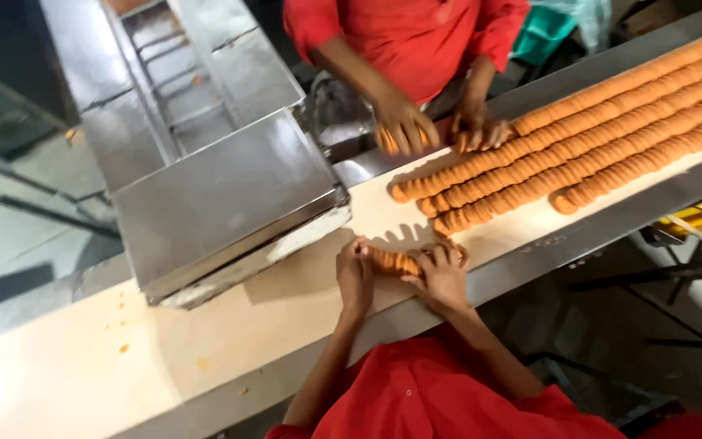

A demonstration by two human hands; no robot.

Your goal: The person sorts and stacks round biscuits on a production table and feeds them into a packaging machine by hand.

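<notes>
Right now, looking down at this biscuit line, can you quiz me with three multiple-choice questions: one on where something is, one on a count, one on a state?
1. Where is the short stack of biscuits?
A. Between the person's left hand and right hand
B. On the metal cover
C. On the floor

2. How many rows of biscuits lie on the belt?
A. One
B. Four
C. Nine

3. How do the biscuits in the rows lie?
A. Flat, spread apart
B. On edge, packed together
C. Wrapped

Answers: 1 A, both hands press its ends. 2 B, four long rows run side by side. 3 B, their rims show, tightly packed.
</notes>
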